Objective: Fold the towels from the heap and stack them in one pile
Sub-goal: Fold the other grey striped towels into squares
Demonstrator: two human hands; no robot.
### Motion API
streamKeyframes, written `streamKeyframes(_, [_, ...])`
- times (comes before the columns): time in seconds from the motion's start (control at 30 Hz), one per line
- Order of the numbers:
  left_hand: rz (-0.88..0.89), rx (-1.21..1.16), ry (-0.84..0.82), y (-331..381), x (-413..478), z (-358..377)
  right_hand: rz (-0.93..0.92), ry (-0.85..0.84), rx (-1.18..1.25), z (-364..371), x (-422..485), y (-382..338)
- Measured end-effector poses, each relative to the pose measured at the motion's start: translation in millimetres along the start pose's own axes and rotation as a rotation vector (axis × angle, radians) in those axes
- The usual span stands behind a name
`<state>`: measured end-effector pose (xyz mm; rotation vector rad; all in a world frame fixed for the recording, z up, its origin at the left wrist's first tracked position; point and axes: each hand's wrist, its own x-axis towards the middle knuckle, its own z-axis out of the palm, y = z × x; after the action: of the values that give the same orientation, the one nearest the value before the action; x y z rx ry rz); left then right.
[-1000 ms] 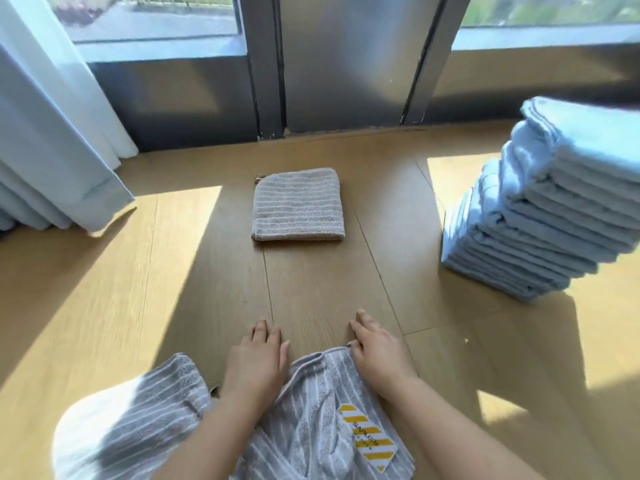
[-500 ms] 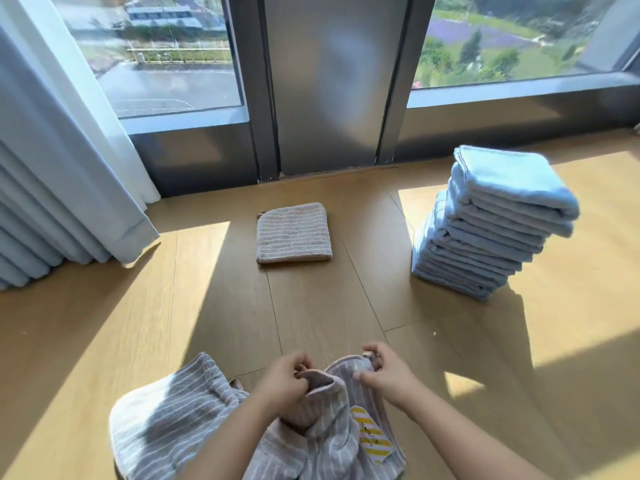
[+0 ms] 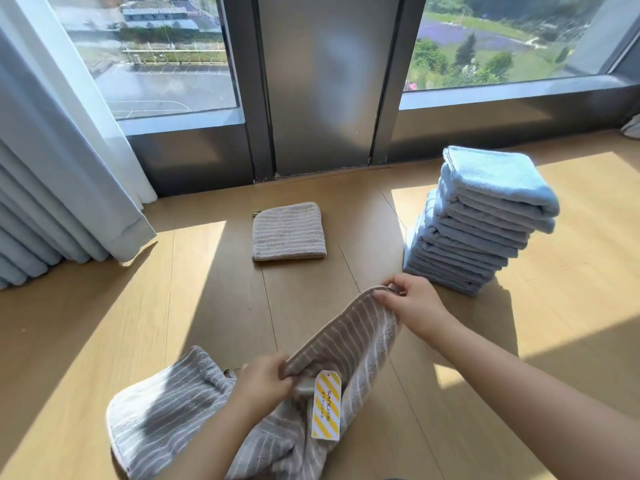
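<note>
While each hand, left hand and right hand, pinches the striped towel, its lower folds leave frame

Both forearms bare, no sleeves/rings (wrists incl.) visible.

A pale blue curtain is hanging in folds at the left, its hem touching the wooden floor. Sunlight is falling across the boards in bright patches. Behind, a dark metal window frame is standing between two panes, which are showing a paved lot and green trees outside.
</note>
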<state>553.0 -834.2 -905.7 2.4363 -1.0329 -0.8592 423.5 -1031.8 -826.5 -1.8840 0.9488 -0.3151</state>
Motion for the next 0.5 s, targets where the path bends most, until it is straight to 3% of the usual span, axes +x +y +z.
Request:
streamKeyframes(0.13, [0.002, 0.252, 0.158, -0.4, 7.3, -42.3, -0.113, 0.193, -0.048, -28.8, 8.2, -10.3])
streamKeyframes(0.3, [-0.001, 0.124, 0.313, -5.3, 20.8, -109.5, -0.16, 0.387, 0.015, -57.6, 20.4, -28.8])
streamKeyframes(0.5, [0.138, -0.066, 0.557, 37.6, 35.4, -202.3, -0.231, 0.447, 0.095, -90.4, 51.1, -69.8])
